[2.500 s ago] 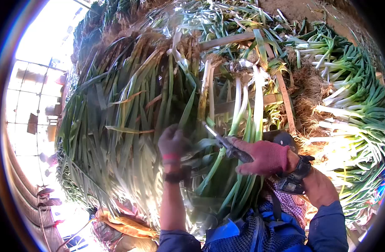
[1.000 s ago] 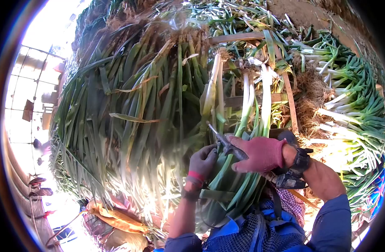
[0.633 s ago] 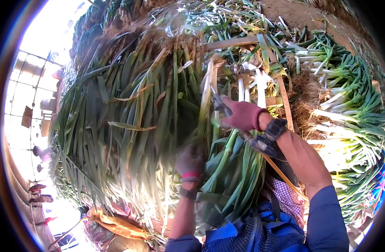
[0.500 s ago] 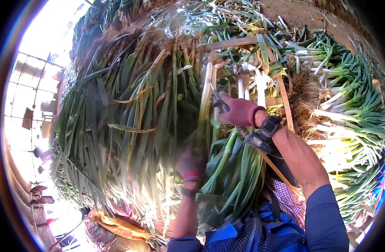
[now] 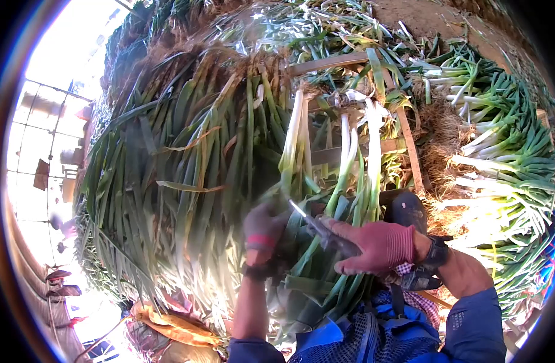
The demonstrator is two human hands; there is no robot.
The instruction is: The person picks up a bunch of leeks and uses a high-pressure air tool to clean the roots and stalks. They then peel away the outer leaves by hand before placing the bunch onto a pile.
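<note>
My right hand (image 5: 377,247), in a maroon glove, is closed around a dark-handled air blow gun (image 5: 332,238) with a thin pale metal tip. The tip points up and left, toward the green leaves of a leek (image 5: 292,136) with a white stem. My left hand (image 5: 264,227), gloved in dark fabric with a red cuff, is among the leaves beside that leek; its fingers are blurred and partly hidden. More white-stemmed leeks (image 5: 374,151) lie side by side just right of it, roots away from me.
A thick heap of unpeeled leeks (image 5: 180,133) fills the left. Wooden slats (image 5: 409,148) stand at the centre right. Cleaned leeks (image 5: 501,157) lie along the right side, roots inward. Leaf scraps (image 5: 313,30) cover the ground at the back. An orange cloth (image 5: 174,327) lies at lower left.
My right hand has come down toward my body with the air blow gun, from the white stems to the leaves. My left hand has shifted slightly left and up.
</note>
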